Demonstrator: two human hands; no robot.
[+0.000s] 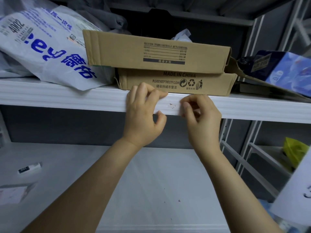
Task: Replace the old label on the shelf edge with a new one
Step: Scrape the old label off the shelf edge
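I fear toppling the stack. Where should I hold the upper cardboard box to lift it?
Probably its left end, coming from the front-left: the upper cardboard box lies flat and juts past the lower box there, so fingers could hook underneath.

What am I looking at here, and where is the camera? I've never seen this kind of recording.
There is no machine: one wide-angle camera sits on a person's head, looking forward and down at their bare hands. The left hand and right hand reach up to the white shelf edge. Between them lies what seems a white label, hard to outline, white on white; the right hand seems to pinch its end, the left hand's curled fingers touch the other end. On that shelf sit two stacked cardboard boxes, a printed plastic bag and a blue pack.
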